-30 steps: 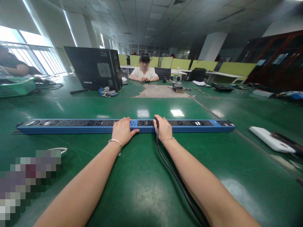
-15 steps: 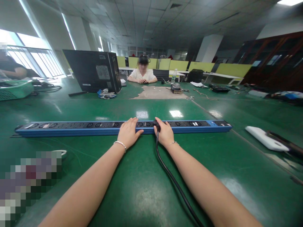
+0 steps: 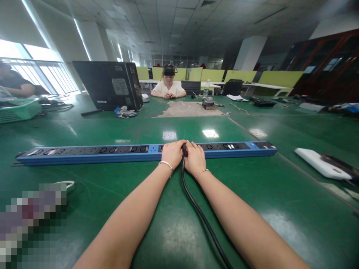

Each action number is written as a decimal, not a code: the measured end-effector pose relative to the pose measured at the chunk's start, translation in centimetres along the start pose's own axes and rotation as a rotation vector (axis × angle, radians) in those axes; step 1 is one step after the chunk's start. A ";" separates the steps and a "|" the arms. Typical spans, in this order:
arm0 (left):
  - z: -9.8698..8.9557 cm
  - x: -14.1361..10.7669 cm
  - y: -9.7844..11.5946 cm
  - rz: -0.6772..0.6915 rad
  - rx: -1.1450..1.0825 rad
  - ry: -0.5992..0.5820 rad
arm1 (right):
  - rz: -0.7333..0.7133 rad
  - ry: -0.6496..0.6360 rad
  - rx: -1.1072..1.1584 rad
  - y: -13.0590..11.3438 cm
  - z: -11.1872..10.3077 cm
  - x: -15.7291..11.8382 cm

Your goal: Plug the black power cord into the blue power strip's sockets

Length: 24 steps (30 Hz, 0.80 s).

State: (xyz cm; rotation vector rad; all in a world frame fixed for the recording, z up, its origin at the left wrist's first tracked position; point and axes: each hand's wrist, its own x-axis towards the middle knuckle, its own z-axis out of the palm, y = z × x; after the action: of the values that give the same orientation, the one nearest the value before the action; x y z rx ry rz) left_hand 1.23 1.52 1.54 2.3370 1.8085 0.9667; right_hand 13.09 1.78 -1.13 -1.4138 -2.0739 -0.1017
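Note:
A long blue power strip [image 3: 92, 158] with black sockets lies crosswise on the green table. At its middle, a black plug [image 3: 184, 148] stands against the socket face, its thick black cable [image 3: 199, 213] running down toward me. My right hand [image 3: 195, 156] is closed around the plug from the right. From the left, my left hand [image 3: 173, 153] is closed on the same plug, fingers curled over the strip. The two hands nearly touch, and they hide most of the plug and the sockets beneath.
A black computer case [image 3: 112, 86] stands at back left beside gloves [image 3: 125, 112]. A green basket [image 3: 19, 110] sits at far left. A white device [image 3: 322, 163] lies on the right. Across the table [image 3: 112, 129] a person [image 3: 168, 89] sits with hands together.
My left hand has slid right along the power strip, from resting spread on it to closing at the plug. My right hand stays on the plug.

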 end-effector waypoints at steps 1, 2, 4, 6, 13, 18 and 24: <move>-0.1 0.1 0.1 -0.019 -0.049 0.024 | 0.011 0.006 -0.005 -0.1 0.1 0.0; -0.2 0.3 0.3 -0.045 -0.111 0.067 | 0.016 0.007 -0.014 -0.2 0.2 0.0; -0.8 0.8 0.7 -0.093 -0.250 0.191 | 0.013 -0.001 -0.037 -0.3 0.3 0.0; -1.8 1.4 0.9 -0.080 -0.323 0.280 | 0.002 -0.021 -0.060 -0.3 0.2 0.0; -7.1 0.9 -4.4 -0.129 -0.105 0.184 | 0.028 -0.052 -0.093 -0.4 0.1 0.0; -9.2 -1.4 -9.0 -0.227 -0.161 0.021 | 0.034 -0.043 -0.096 -0.5 0.2 0.1; -7.8 -2.0 -9.8 -0.230 -0.163 0.014 | 0.023 -0.036 -0.113 -0.4 0.2 0.0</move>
State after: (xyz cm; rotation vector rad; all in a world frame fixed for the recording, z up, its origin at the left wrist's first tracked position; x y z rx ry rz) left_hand -11.30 0.26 3.16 1.9826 1.8733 1.0540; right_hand 12.63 1.67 -1.13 -1.5164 -2.1088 -0.1876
